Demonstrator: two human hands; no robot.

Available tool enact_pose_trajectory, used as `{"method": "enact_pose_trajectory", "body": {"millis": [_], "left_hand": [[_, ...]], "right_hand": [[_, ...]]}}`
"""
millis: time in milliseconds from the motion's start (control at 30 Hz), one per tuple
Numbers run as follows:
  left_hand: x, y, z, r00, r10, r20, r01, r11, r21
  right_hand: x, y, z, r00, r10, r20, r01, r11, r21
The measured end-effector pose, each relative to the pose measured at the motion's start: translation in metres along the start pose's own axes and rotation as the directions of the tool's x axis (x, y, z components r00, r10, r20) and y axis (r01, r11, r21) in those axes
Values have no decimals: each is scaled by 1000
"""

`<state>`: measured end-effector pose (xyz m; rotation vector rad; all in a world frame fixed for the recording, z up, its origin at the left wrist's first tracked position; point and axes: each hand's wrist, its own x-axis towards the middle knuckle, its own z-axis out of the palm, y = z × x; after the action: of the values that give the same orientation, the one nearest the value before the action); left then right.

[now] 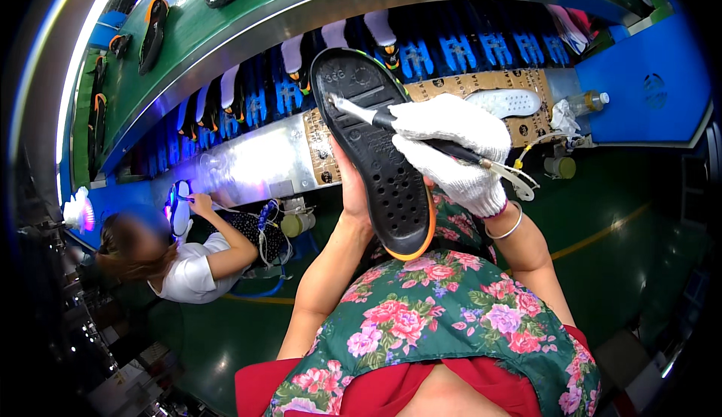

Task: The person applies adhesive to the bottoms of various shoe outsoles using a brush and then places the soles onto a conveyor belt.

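A long black shoe sole (389,184) with an orange edge at its near end is held up in front of me. My bare left hand (352,188) grips it from behind and along its left side; most of the fingers are hidden. In a white knitted glove, my right hand (460,150) is closed around a dark-handled brush (361,112) with a thin tube at its rear end. The brush's pale tip meets the sole's face near the far end, over the ribbed part. The glove lies very close to the sole's right edge.
Behind the sole runs a bench with a cardboard strip (445,86), where a white perforated sole (505,103) lies. A bottle (588,103) and crumpled white paper (564,118) are at its right. Blue racks (455,54) stand beyond. A co-worker (203,266) sits at left.
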<state>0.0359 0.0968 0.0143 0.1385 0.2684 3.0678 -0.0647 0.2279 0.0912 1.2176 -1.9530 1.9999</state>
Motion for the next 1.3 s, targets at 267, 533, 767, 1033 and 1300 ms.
{"method": "enact_pose_trajectory", "body": {"millis": [267,533,767,1033,1300], "left_hand": [[-1,-11,7,885,147,-441,70,896,439],[-23,-8,-47,996,-71,-46,45,910,-412],[-13,-9,-44,999,-16,-52,5,981,-196],[2,4,-30,868,167,-468,101,862,496],[-5,27,-47,859,194,-475,145,796,588]], "right_hand": [[8,12,5,962,-240,133,273,890,-366],[-15,2,20,980,-117,158,148,969,-198],[-18,10,11,981,-148,128,182,931,-317],[-17,19,3,1000,-25,-5,24,997,-69],[-27,19,14,997,16,82,-14,1000,-21]]}}
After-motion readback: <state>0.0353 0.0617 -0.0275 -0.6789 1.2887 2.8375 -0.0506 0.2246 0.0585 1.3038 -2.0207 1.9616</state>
